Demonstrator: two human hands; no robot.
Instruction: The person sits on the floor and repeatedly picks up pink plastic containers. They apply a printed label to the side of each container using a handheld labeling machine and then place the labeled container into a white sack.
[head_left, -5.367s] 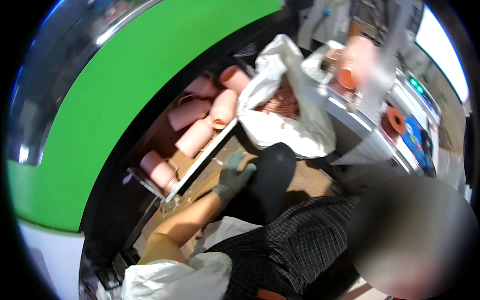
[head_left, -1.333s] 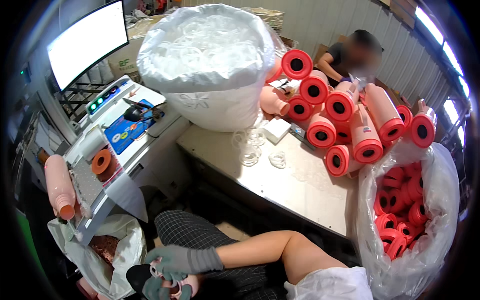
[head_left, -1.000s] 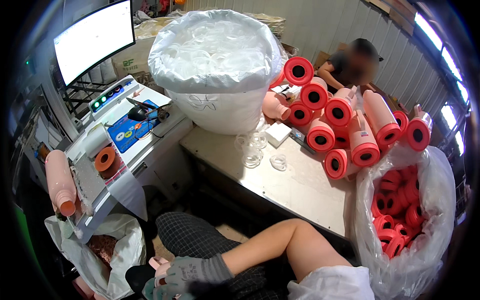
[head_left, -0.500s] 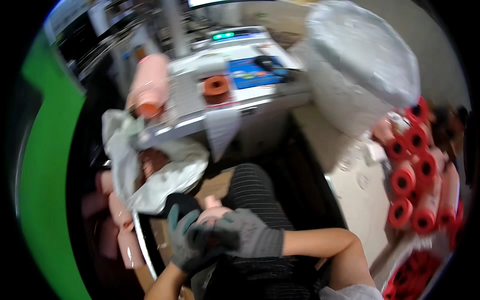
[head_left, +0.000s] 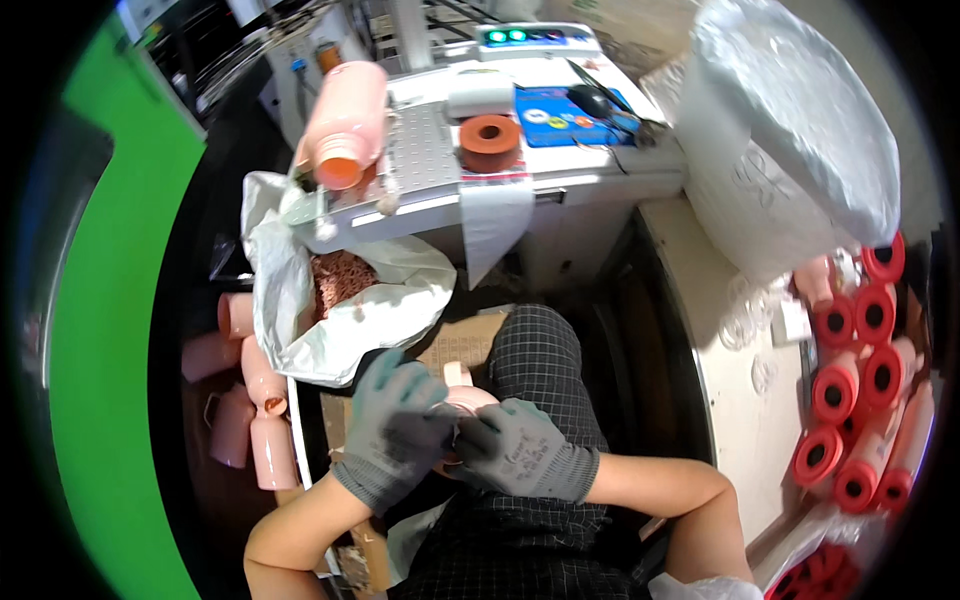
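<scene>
Head view looking down into my lap: my left hand [head_left: 395, 425] and my right hand [head_left: 520, 452], both in grey knit gloves, are wrapped around a pale pink bottle [head_left: 462, 398] that sits just above my knee on the checked trousers [head_left: 540, 350]. The fingers of both hands are curled shut on it, left hand covering its left side, right hand covering its lower right, so only the top and a bit of the shoulder show between them. Whether a thin clear ring lies at its mouth I cannot tell.

Just to my left lies an open white plastic bag [head_left: 330, 300] with coppery pink scraps inside. Beyond it, further left and lower, more pink bottles [head_left: 262, 400] stand and lie in a dark bin. Ahead of me is a white machine table [head_left: 450, 170] with one pink bottle [head_left: 345, 125] mounted neck toward me and an orange roll [head_left: 490, 142] beside it. To my right a pale bench [head_left: 740, 400] carries red and pink rolls [head_left: 850, 400] and a big white sack [head_left: 790, 150]
</scene>
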